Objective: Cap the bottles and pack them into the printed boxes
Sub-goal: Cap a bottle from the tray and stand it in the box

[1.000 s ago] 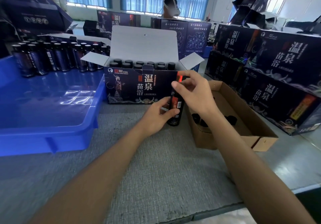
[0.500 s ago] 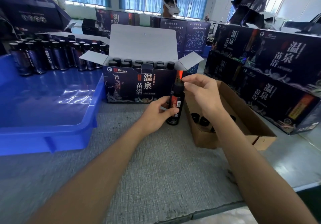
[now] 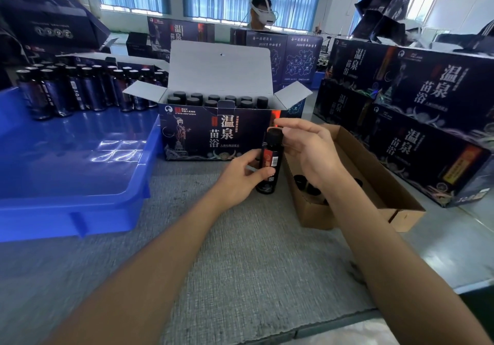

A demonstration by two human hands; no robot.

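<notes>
A dark bottle [image 3: 270, 163] with a red label stands upright on the grey mat, just in front of the open printed box [image 3: 211, 134]. My left hand [image 3: 240, 174] grips the bottle's body from the left. From the right, my right hand [image 3: 307, 150] pinches the black cap [image 3: 275, 135] on the bottle's neck between thumb and fingertips. Several capped bottles [image 3: 213, 100] fill the printed box, whose lid stands up behind them.
A brown carton [image 3: 379, 181] holding loose black caps lies right of the bottle. A blue tray [image 3: 66, 162] on the left carries several uncapped bottles [image 3: 80, 87] at its back. Stacked printed boxes [image 3: 417, 120] stand at the right. A person with a headset works beyond.
My right hand has shifted its fingers around the cap, from covering the bottle top to pinching it at the side. The bottle and my left hand stay in place.
</notes>
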